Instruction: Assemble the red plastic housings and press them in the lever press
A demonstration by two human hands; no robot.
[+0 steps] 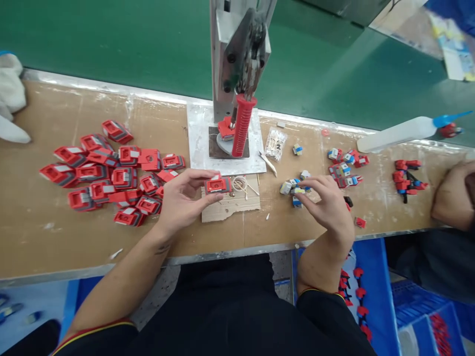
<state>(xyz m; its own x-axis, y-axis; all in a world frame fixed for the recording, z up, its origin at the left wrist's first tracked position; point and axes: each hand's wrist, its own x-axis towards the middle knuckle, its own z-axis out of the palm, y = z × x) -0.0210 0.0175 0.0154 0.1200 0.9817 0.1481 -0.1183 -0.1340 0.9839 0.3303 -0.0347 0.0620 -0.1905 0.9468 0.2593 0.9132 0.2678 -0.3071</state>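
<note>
My left hand (pixel 181 198) grips a red plastic housing (pixel 218 184) between thumb and fingers, just above a small wooden board (pixel 230 206). My right hand (pixel 326 205) reaches into a cluster of small blue, white and yellow parts (pixel 295 187); its fingertips touch them, and whether one is pinched is hidden. Behind both hands stands a hand press (pixel 239 54) with a red ribbed handle (pixel 243 124) and a red part on its base plate (pixel 226 146).
A pile of red housings (pixel 107 170) covers the bench at left. More small parts (pixel 347 165) and red pieces (pixel 408 175) lie at right, beside a white squeeze bottle (pixel 401 132). Another person's arm (pixel 452 195) rests at far right. Blue bins (pixel 371 291) sit below the bench edge.
</note>
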